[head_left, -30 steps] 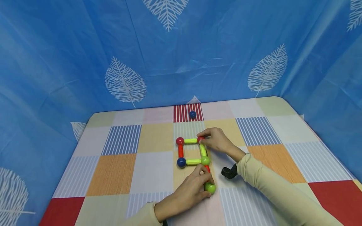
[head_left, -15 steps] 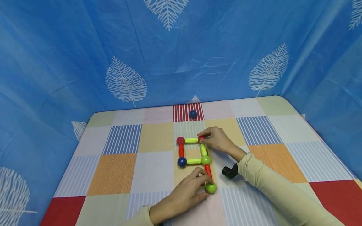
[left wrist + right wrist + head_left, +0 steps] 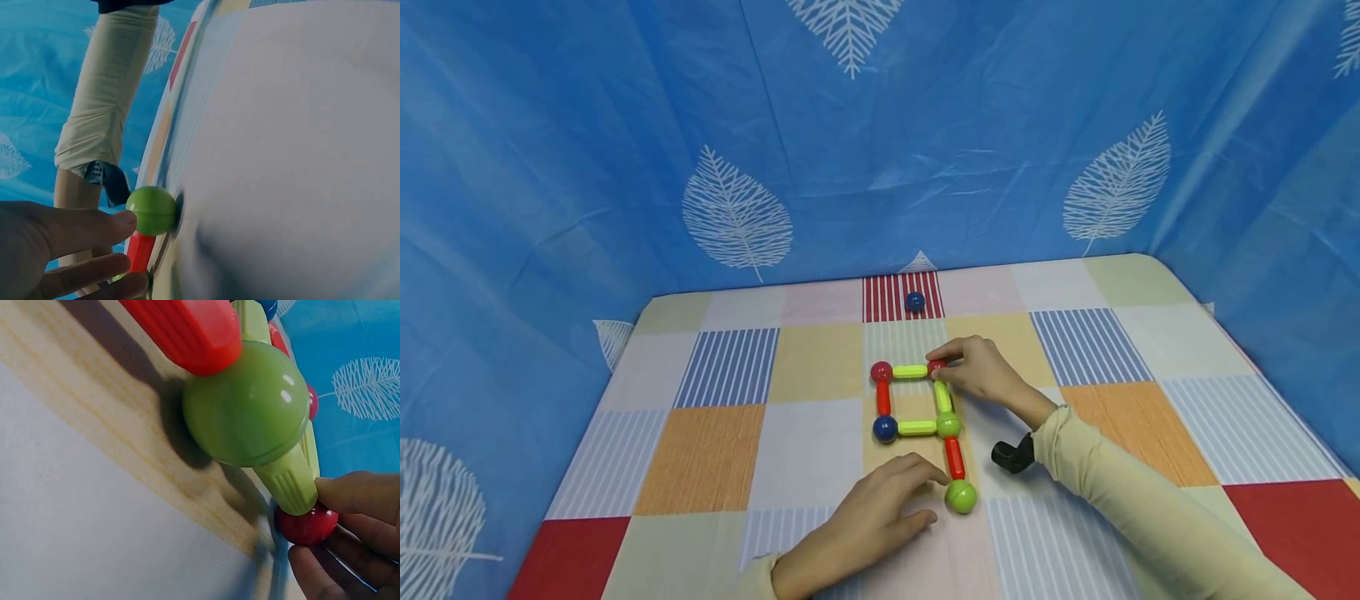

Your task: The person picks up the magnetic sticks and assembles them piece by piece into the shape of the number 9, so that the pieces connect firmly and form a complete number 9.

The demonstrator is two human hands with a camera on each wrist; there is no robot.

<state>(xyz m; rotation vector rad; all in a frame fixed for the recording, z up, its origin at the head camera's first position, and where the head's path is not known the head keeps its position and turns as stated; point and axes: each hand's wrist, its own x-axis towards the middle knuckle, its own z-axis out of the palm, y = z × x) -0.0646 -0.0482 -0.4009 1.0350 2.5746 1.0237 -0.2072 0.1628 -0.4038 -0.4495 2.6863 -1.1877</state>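
A square of magnetic sticks and balls lies flat on the cloth. Its corners are a red ball [image 3: 882,372], a blue ball [image 3: 885,429], a green ball [image 3: 948,424] and a second red ball [image 3: 306,526]. Yellow-green sticks [image 3: 917,427] form three sides, a red stick [image 3: 883,398] the left one. Another red stick [image 3: 954,458] runs from the green corner toward the near side, ending in a second green ball [image 3: 961,497]. My right hand [image 3: 981,371] pinches the back-right red ball. Just left of the near green ball, my left hand [image 3: 872,521] is relaxed and holds nothing.
A loose blue ball [image 3: 915,302] sits near the table's back edge, on a red-striped patch. Patchwork cloth [image 3: 812,450] covers the table. A blue curtain [image 3: 925,167] stands behind and at both sides. A black device [image 3: 1013,455] is at the right wrist.
My left hand has let go of the near green ball and red stick and drawn back to the left. The right hand keeps its pinch on the red ball; the square looks unchanged.
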